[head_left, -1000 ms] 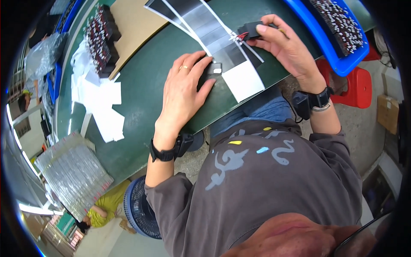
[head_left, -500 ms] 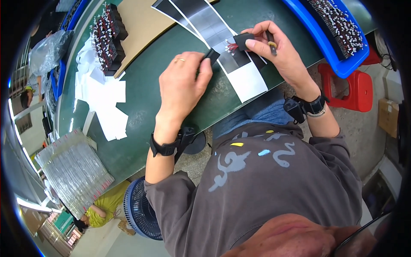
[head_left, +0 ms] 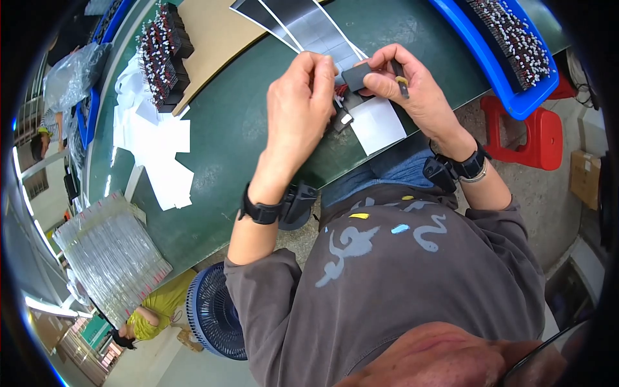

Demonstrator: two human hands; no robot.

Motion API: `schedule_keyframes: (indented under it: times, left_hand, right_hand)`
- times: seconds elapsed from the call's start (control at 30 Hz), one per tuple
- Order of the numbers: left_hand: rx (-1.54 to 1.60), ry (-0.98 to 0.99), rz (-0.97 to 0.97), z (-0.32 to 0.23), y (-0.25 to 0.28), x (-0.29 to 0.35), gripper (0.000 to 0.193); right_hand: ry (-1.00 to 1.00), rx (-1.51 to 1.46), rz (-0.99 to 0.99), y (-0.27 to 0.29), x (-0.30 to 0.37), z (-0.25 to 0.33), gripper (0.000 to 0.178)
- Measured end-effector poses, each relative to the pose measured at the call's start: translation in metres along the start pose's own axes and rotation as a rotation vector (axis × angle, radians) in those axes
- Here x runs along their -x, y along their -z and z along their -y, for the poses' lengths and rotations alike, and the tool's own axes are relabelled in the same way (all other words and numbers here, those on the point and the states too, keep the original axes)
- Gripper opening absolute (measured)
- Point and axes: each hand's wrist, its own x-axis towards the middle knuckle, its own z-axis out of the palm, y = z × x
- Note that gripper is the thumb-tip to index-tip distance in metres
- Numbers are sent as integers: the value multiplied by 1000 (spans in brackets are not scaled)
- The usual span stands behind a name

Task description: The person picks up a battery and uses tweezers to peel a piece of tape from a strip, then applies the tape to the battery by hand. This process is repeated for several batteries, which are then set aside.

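Head view shows our left hand (head_left: 300, 103) with thumb and fingers drawn together beside the red wires (head_left: 340, 94); whatever lies between the tips is hidden, so we cannot tell whether it grips anything. With our right hand (head_left: 412, 84) we grasp a black block (head_left: 356, 77) above the desk (head_left: 225, 168), just to the right of the left fingertips, and keep a dark tool with a yellow band (head_left: 402, 82) among the same fingers, which cover part of it. Below the left fingertips, a small dark piece with a white end (head_left: 346, 119) is partly covered and hard to make out.

Grey printed strips (head_left: 309, 29) and the blue tray (head_left: 516, 106) are cut off at the top. Marks on the carton (head_left: 585, 169) are too small for us to read.

The block's wired end points left; its visible face looks nearly square, so we cannot tell its long axis. The tool's visible length slants down to the right.
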Motion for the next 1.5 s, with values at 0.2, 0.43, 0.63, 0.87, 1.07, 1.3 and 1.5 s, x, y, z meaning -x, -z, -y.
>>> schedule_keyframes:
  times: [0.2, 0.43, 0.63, 0.87, 1.07, 1.3, 1.5]
  left_hand:
    - [-134, -340, -198, 21, 14, -1, 15]
    - [-707, -604, 0, 35, 18, 42, 27]
    - [-894, -645, 77, 42, 10, 41, 30]
    - [-643, -624, 58, 36, 18, 34, 31]
    - [334, -70, 218, -6, 21, 26, 27]
    - [-134, -305, 192, 2, 16, 16, 29]
    - [-513, -626, -40, 2, -6, 20, 29]
  right_hand:
    - [98, -39, -89, 2, -7, -2, 24]
    - [173, -126, -129, 23, -9, -7, 23]
    - [89, -12, -102, 12, -4, -1, 24]
    - [114, 142, -101, 10, 0, -1, 25]
    - [165, 198, -44, -1, 5, 2, 27]
    - [118, 141, 24, -4, 8, 2, 27]
    - [56, 70, -14, -4, 9, -2, 27]
